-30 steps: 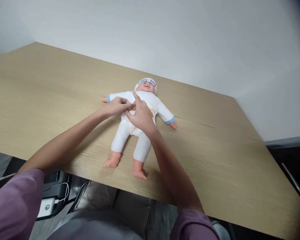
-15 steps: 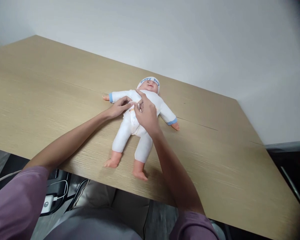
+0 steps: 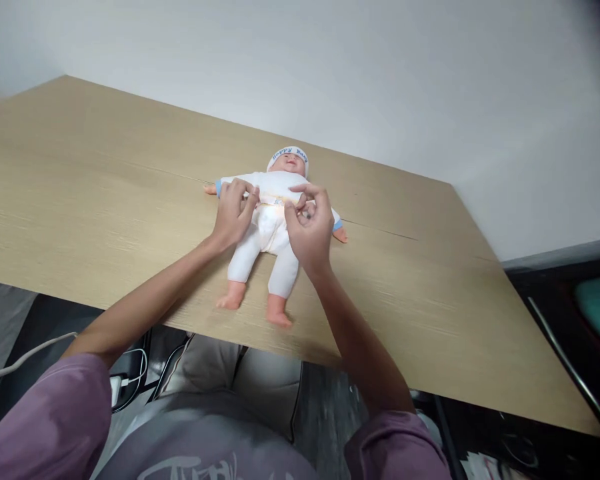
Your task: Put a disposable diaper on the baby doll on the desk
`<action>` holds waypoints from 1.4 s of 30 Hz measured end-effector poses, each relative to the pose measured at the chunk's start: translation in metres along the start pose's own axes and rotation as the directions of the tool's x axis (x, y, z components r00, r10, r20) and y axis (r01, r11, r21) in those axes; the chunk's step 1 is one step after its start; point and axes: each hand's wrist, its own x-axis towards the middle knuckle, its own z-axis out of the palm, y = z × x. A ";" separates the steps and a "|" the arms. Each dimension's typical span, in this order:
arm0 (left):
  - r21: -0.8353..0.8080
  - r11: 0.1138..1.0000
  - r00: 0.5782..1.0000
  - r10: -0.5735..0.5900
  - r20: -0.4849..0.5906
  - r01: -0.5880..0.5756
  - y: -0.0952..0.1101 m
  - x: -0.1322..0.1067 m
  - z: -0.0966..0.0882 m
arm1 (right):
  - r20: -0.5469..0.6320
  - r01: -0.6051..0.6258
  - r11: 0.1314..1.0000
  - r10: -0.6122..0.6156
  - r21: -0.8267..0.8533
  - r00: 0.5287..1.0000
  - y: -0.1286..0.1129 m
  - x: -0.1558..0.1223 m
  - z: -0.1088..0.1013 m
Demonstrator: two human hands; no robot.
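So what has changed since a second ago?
The left hand and right hand, close together on the chest of the doll before, have moved apart, each pulling one side of its white suit open. The doll still lies face up on the table.

Your doll [image 3: 273, 230] wears a white suit [image 3: 243, 261] with pale blue cuffs [image 3: 218, 188] and a white cap [image 3: 289, 154] banded with blue lettering; its 2 bare feet [image 3: 230, 301] are peach-pink. It lies on a light oak-toned table [image 3: 105, 173] streaked with fine grain, against a plain white-grey wall [image 3: 380, 67]. Your 2 sleeves [image 3: 45, 427] are mauve; a cable [image 3: 25, 353] at left is white.
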 end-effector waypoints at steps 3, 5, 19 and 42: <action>0.049 0.984 0.947 0.151 0.283 -0.172 0.020 -0.029 -0.020 | 0.106 -0.025 0.995 0.015 0.097 0.994 -0.008 -0.045 -0.021; 0.090 0.971 0.882 0.158 0.445 -0.219 0.023 -0.049 -0.027 | 0.207 -0.032 0.996 0.013 0.089 0.978 -0.004 -0.071 -0.033; 0.207 0.977 0.920 -0.026 0.391 -0.060 0.003 -0.055 -0.005 | 0.242 0.019 0.947 0.063 -0.322 0.968 0.030 -0.081 -0.019; -0.108 0.989 0.936 -0.053 0.348 0.096 -0.010 -0.060 -0.007 | 0.154 -0.097 0.981 0.123 -0.170 0.980 0.036 -0.090 -0.015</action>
